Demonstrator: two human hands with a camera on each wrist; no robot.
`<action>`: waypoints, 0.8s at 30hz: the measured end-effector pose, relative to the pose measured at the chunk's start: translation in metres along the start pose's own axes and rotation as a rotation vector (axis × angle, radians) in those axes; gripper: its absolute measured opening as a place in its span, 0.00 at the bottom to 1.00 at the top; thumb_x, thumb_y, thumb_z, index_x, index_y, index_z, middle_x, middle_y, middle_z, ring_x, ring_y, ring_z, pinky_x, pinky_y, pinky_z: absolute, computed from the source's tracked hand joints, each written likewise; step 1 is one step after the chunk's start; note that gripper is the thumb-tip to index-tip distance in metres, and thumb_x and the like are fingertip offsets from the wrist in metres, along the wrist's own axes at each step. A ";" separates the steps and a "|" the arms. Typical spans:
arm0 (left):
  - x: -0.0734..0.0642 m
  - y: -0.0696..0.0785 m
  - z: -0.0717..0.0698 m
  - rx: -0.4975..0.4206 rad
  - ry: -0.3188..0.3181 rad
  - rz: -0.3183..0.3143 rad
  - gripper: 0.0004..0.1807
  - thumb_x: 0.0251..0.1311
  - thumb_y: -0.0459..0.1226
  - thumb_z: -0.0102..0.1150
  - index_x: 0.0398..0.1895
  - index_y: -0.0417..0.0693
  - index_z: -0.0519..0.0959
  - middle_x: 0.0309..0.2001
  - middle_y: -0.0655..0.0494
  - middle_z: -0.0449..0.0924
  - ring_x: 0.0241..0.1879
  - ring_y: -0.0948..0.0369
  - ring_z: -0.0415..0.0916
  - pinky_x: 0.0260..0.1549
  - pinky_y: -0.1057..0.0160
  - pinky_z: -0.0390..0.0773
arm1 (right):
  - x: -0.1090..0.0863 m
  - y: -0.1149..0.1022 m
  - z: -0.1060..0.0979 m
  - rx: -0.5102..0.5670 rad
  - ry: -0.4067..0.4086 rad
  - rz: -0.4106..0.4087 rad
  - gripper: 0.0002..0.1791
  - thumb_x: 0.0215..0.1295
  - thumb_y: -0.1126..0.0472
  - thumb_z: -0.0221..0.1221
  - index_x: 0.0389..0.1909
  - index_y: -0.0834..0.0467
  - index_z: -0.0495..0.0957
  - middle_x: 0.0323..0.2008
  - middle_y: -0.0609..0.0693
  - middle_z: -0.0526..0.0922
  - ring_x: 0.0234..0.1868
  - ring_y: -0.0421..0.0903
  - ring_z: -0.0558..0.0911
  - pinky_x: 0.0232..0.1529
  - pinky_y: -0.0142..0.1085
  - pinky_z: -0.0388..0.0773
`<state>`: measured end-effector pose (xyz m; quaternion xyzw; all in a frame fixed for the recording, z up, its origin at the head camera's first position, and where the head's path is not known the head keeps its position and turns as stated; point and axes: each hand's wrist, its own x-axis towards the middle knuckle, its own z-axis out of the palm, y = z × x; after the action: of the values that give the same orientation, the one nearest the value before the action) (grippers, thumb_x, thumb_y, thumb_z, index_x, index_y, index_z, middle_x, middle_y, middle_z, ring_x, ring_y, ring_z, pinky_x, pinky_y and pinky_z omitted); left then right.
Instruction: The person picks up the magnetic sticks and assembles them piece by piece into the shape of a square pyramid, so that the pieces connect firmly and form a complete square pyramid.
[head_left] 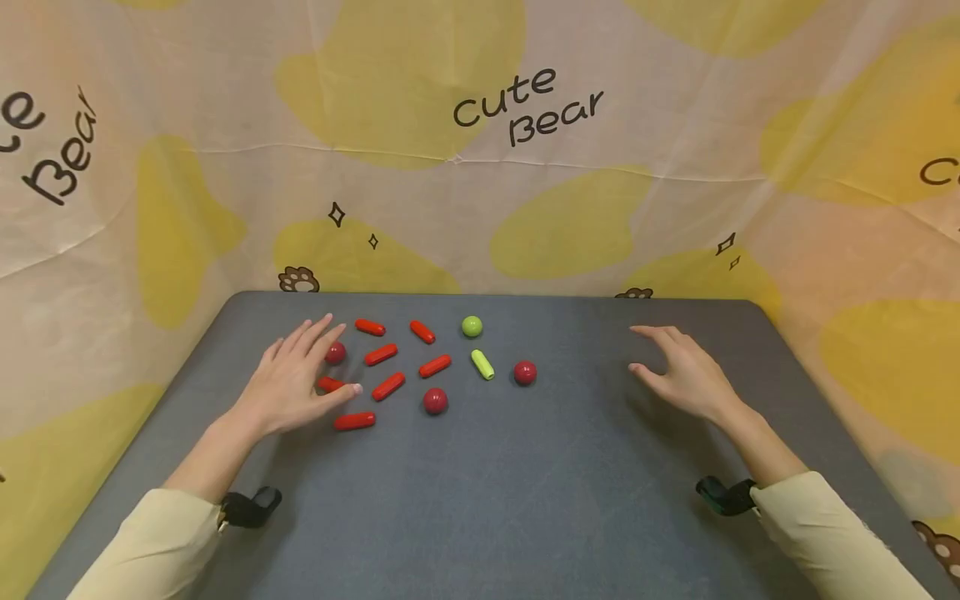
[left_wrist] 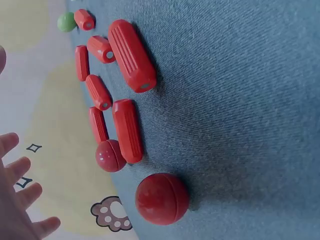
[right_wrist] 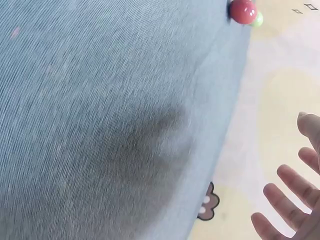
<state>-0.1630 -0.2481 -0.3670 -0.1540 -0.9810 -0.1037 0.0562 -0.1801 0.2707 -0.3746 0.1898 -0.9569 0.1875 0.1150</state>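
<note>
L hand point(head_left: 288, 385) grip spread wide, empty, nr red ribbed plastic cyls point(head_left: 388, 386) & glossy dk-red ball point(head_left: 337, 353); R hand point(head_left: 692, 377) grip also spread, empty, above grey cloth-look desk point(head_left: 510, 508).

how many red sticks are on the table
7: two red sticks at the back, two in front of those, one nearer, one partly hidden by the left hand, one nearest the person. The left wrist view also shows seven.
</note>
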 end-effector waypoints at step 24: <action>-0.031 0.012 0.034 -0.341 0.070 -0.055 0.39 0.41 0.50 0.72 0.58 0.47 0.69 0.52 0.49 0.70 0.50 0.51 0.68 0.44 0.45 0.71 | 0.022 -0.041 0.055 0.284 -0.104 0.006 0.29 0.58 0.57 0.61 0.61 0.57 0.67 0.56 0.54 0.72 0.50 0.52 0.77 0.44 0.47 0.74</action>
<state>-0.1323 -0.2384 -0.4023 -0.1307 -0.9505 -0.2753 0.0605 -0.1912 0.2071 -0.4047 0.2106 -0.9261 0.3110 0.0365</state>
